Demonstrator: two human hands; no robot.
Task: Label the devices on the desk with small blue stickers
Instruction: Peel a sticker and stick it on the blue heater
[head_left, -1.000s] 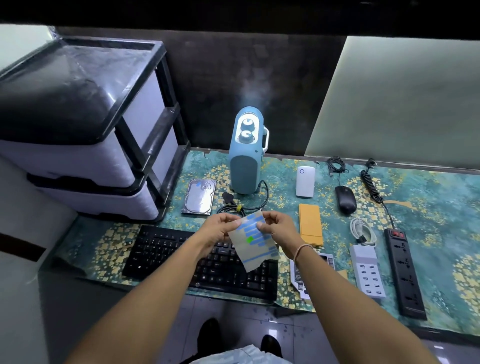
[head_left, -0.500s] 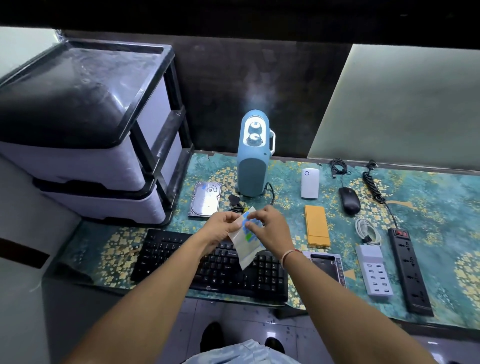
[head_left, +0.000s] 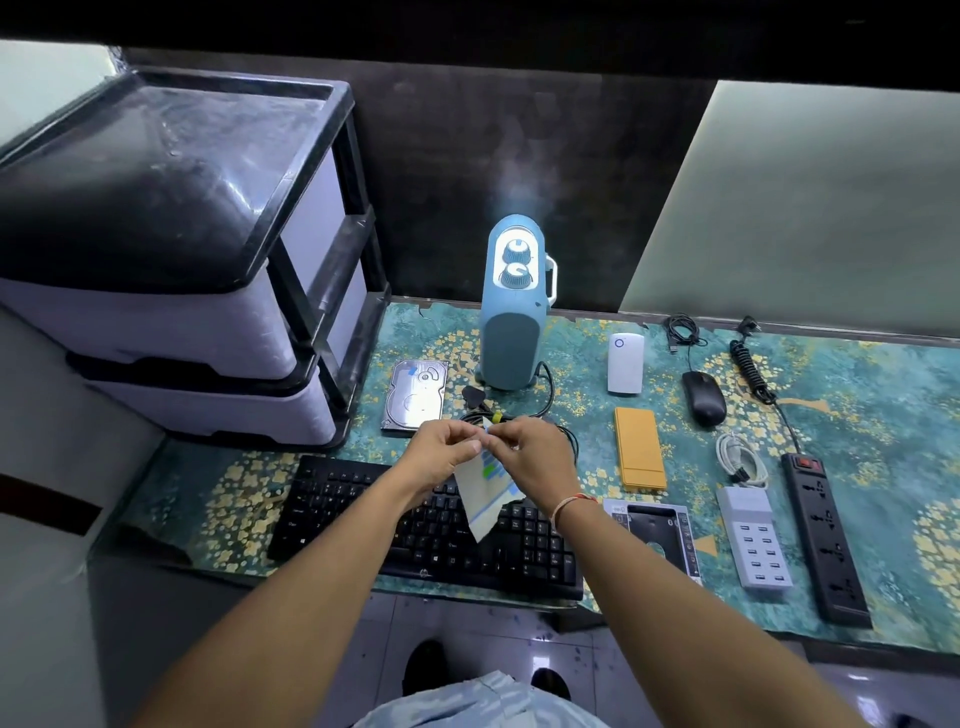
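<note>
At mid-frame, our left hand (head_left: 447, 453) and right hand (head_left: 530, 453) have closed together, pinching the sticker sheet (head_left: 485, 493); probably peeling one.

I see a keyboard (head_left: 431, 525) at the front edge of the desk (head_left: 883, 395). A hard drive (head_left: 414, 396) lies behind it, beside the drawer unit (head_left: 171, 260) at the left end. A heater (head_left: 514, 306) stands at the back edge. To its right lie a small box (head_left: 625, 364) and a mouse (head_left: 703, 398). A power strip (head_left: 825, 535) lies at the right, with a charging hub (head_left: 754, 537) just left of it.
</note>
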